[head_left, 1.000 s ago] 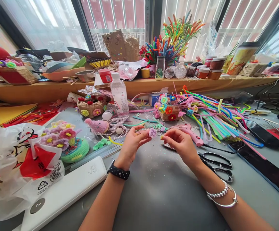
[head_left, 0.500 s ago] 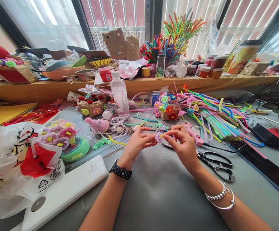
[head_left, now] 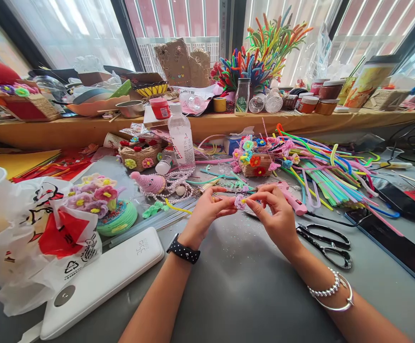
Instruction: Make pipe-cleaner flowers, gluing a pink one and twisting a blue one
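Note:
A small purple pipe-cleaner flower (head_left: pixel 238 202) with a yellow centre hangs just above the grey table (head_left: pixel 243 286), between both my hands. My left hand (head_left: pixel 207 213) pinches it from the left, thumb against fingertips. From the right, my right hand (head_left: pixel 274 214) pinches the same flower with its fingers curled in. A black dotted watch sits on my left wrist and silver bracelets on the right. A pink glue gun (head_left: pixel 291 198) lies just behind my right hand, and black scissors (head_left: pixel 327 245) lie to its right.
A white power bank (head_left: pixel 100 281) and a plastic bag (head_left: pixel 46 238) lie at the left. Flower baskets (head_left: pixel 140 155), a water bottle (head_left: pixel 180 138), a bead string and a heap of coloured pipe cleaners (head_left: pixel 321 166) fill the back. A phone (head_left: pixel 400 202) and a tablet lie right.
My hands, apart a second ago with the flower in the left one, have come together. Both now pinch the flower. The view has shifted slightly.

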### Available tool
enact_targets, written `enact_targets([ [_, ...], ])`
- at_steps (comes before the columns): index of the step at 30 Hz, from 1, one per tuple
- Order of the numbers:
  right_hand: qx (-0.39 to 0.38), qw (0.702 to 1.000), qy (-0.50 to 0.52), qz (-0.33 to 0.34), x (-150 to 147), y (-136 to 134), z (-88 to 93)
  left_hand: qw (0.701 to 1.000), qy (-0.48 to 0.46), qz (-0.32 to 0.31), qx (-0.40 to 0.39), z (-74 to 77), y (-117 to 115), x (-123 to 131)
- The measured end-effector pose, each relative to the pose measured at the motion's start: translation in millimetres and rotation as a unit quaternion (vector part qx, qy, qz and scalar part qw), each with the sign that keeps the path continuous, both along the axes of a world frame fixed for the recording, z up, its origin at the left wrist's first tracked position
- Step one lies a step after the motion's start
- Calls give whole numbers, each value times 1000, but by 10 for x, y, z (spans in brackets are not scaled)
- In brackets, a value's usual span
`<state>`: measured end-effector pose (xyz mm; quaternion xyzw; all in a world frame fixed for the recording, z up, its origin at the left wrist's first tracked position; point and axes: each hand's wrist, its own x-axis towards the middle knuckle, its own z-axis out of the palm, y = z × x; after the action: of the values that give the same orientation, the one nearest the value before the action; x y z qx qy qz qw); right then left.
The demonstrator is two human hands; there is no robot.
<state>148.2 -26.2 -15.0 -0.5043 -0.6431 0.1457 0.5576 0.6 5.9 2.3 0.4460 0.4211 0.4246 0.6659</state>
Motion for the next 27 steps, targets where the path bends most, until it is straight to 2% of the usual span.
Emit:
enact_targets([
  [27,10,1000,-22,8,-15,2,6,1000,-11,-11,-4,-23,17,-11],
])
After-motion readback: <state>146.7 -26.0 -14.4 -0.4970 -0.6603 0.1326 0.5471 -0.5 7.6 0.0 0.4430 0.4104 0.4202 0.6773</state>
